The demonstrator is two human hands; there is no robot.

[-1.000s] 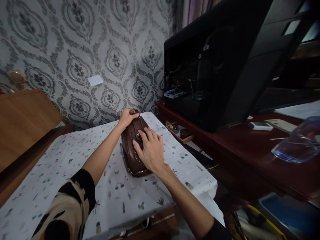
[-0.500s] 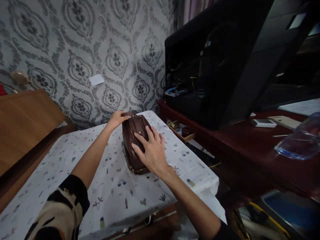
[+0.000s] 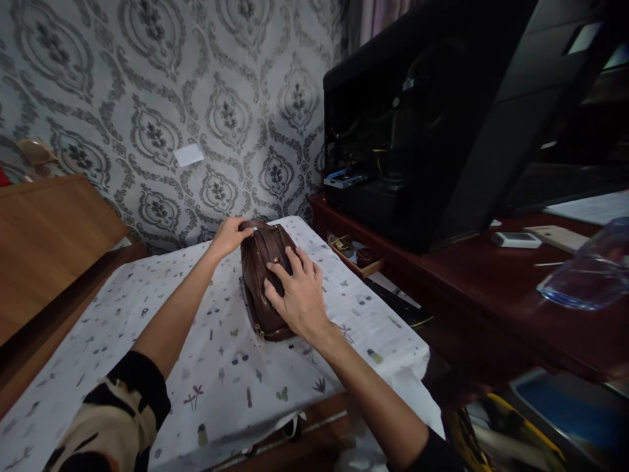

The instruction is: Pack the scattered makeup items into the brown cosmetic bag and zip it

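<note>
A brown leather bag with zippers and a small metal stud lies on the white patterned cloth. At the bag's far end, my left hand has its fingers closed on the strap handle. Spread fingers of my right hand rest on the bag's top and right side, and part of the bag is hidden beneath them.
To the right, a dark red desk bears a large black computer case and a clear plastic item. A small open drawer juts toward the cloth. A wooden board stands at left.
The handle looks raised a little more by my left hand. My right hand has shifted slightly right on the bag, its fingers still spread.
</note>
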